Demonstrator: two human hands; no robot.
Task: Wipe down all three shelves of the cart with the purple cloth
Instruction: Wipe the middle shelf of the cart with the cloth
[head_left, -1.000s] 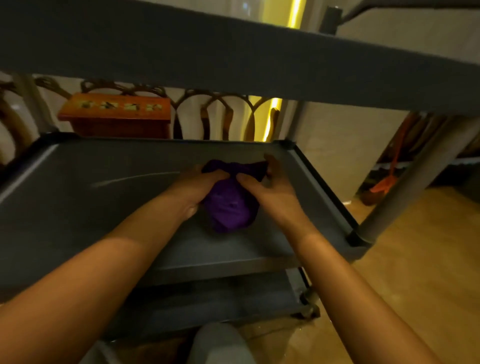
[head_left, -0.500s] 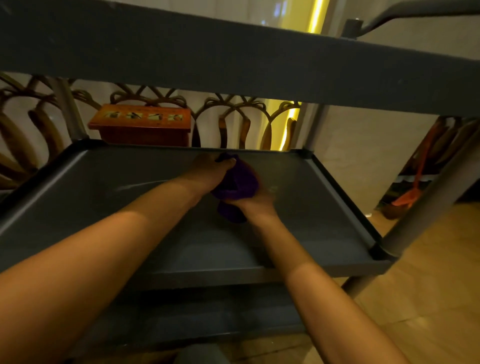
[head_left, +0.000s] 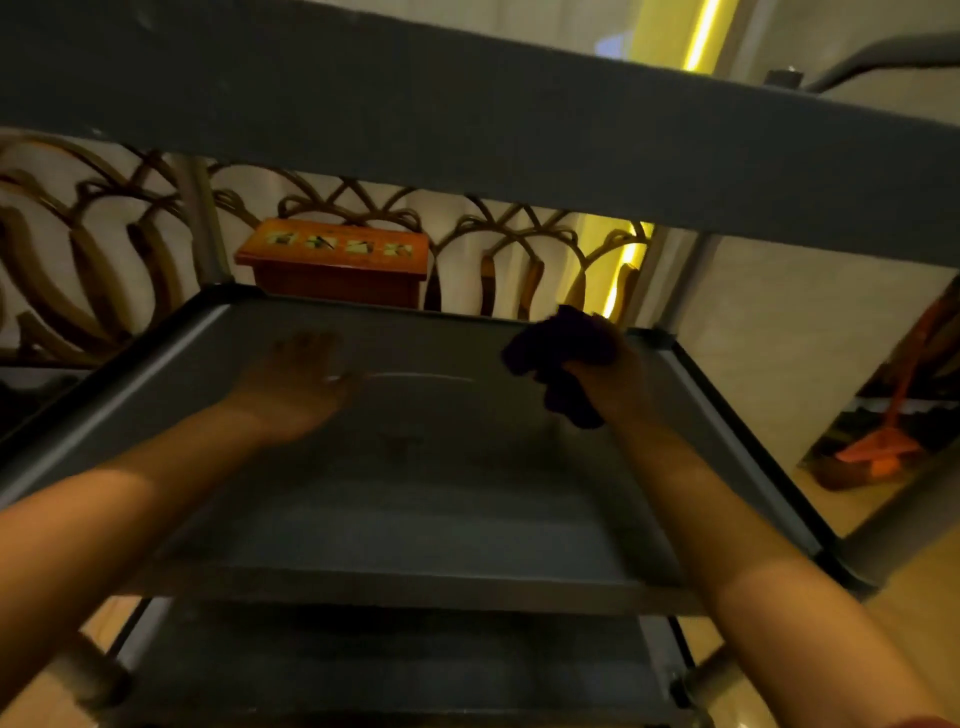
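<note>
I look under the top shelf's front edge (head_left: 467, 119) at the grey middle shelf (head_left: 426, 499) of the cart. My right hand (head_left: 608, 374) grips the bunched purple cloth (head_left: 561, 358) near the shelf's far right corner. My left hand (head_left: 296, 384) lies over the shelf's left half, fingers straight and spread, holding nothing; it is blurred. The bottom shelf (head_left: 395, 670) shows below the middle shelf's front rim.
An orange wooden box (head_left: 332, 260) stands behind the cart, in front of an ornate metal railing (head_left: 93, 249). An orange broom head (head_left: 878, 452) lies on the floor to the right. Grey cart posts (head_left: 685, 280) stand at the corners.
My hands have parted: the right hand carried the cloth to the far right corner, and the left hand let go and moved left. The view tilted down.
</note>
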